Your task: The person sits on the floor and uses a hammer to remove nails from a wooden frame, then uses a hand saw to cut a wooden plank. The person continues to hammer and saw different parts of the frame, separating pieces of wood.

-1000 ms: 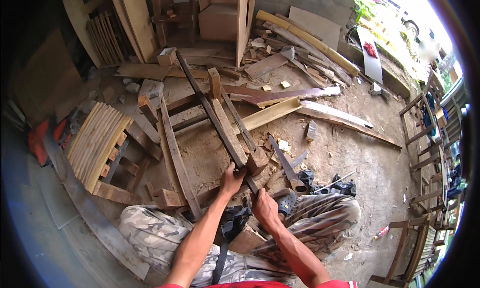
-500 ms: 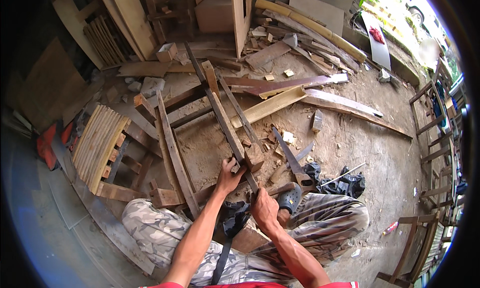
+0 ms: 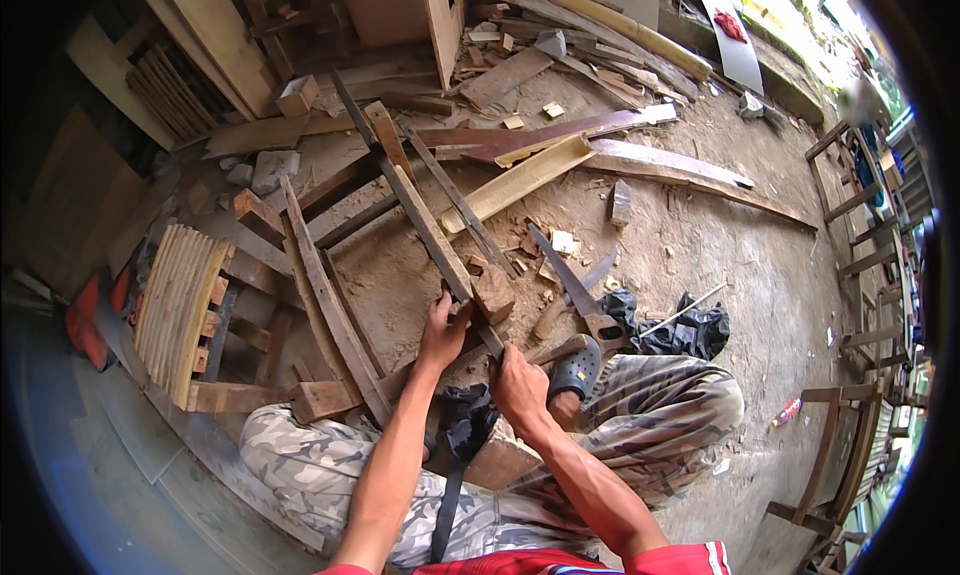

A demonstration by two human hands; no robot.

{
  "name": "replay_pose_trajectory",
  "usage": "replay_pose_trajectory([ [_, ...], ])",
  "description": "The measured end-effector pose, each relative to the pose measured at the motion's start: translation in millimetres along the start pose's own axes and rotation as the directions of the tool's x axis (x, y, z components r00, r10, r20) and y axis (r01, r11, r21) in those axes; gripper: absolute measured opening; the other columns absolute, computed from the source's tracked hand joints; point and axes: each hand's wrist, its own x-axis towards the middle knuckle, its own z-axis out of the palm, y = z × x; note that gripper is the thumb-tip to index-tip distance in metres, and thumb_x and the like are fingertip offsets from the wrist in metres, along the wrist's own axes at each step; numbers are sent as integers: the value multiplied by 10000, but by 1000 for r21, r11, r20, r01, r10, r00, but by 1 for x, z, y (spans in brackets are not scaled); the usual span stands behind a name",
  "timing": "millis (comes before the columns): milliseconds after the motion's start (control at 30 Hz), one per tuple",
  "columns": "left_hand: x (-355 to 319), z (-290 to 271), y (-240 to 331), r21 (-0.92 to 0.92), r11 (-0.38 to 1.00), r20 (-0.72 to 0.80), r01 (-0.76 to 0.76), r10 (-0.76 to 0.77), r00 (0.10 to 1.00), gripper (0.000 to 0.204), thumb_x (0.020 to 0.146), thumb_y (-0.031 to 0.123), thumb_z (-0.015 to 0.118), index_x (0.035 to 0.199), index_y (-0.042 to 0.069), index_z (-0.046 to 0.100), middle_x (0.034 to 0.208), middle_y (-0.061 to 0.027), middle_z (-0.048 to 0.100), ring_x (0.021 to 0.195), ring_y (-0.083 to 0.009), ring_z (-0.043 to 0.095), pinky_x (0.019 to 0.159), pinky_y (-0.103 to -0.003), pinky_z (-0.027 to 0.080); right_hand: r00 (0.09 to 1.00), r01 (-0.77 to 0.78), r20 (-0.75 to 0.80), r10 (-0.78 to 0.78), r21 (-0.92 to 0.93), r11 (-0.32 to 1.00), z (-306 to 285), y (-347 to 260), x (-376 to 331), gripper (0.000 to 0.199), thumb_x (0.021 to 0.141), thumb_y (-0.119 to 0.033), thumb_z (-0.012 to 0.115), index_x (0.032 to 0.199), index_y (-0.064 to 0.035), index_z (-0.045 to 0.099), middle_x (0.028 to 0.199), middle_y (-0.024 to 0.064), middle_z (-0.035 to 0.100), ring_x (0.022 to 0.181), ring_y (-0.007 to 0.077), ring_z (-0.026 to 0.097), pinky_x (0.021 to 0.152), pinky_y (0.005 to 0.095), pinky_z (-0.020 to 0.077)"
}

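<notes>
My left hand [image 3: 443, 330] grips the near end of a long flat wooden slat [image 3: 420, 225] that runs away from me over a frame of dark wooden pieces. My right hand [image 3: 518, 385] is closed on a tool with a wooden handle [image 3: 556, 350] whose head meets the slat's end next to a small wood block [image 3: 493, 293]. I sit low on the dirt floor in camouflage trousers [image 3: 320, 460], with a dark sandal [image 3: 578, 367] on my right foot.
A hand saw [image 3: 570, 285] lies on the ground right of the block, beside a black bag [image 3: 690, 327]. A slatted curved panel [image 3: 180, 305] rests at left. Planks and offcuts litter the far ground. Wooden chair frames [image 3: 860, 275] stand at right.
The view has shifted slightly, the slat and the hands sitting a little lower in the picture. Both hands keep their grips at the slat's near end.
</notes>
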Motion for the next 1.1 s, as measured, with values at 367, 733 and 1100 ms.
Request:
replay_pose_trajectory([
  [367,12,9,13,-70,998,-66,-1,-3,998,705,1043,436,403,1547,-10,194,1474,-263,439,1377,-367,425,1109,-366,331,998,-58,-20,60,68,996,7,-9,15,245,902,-232,632,929,-21,509,775,218,644,693,410,653,597,490,511],
  [733,4,5,14,-88,965,-135,246,-256,957,525,986,484,534,1151,-8,618,983,-162,679,940,-267,643,840,-370,478,692,-697,669,272,718,6,-13,14,8,463,957,-371,662,1147,51,640,1017,117,684,814,154,673,697,271,571],
  [1100,-8,6,30,6,989,-195,148,-144,970,479,969,469,582,938,-3,656,723,-102,629,715,-219,626,670,-357,466,720,-605,575,388,794,-53,-12,-3,-8,477,952,-273,685,1254,88,602,1132,155,676,954,224,694,777,295,582],
])
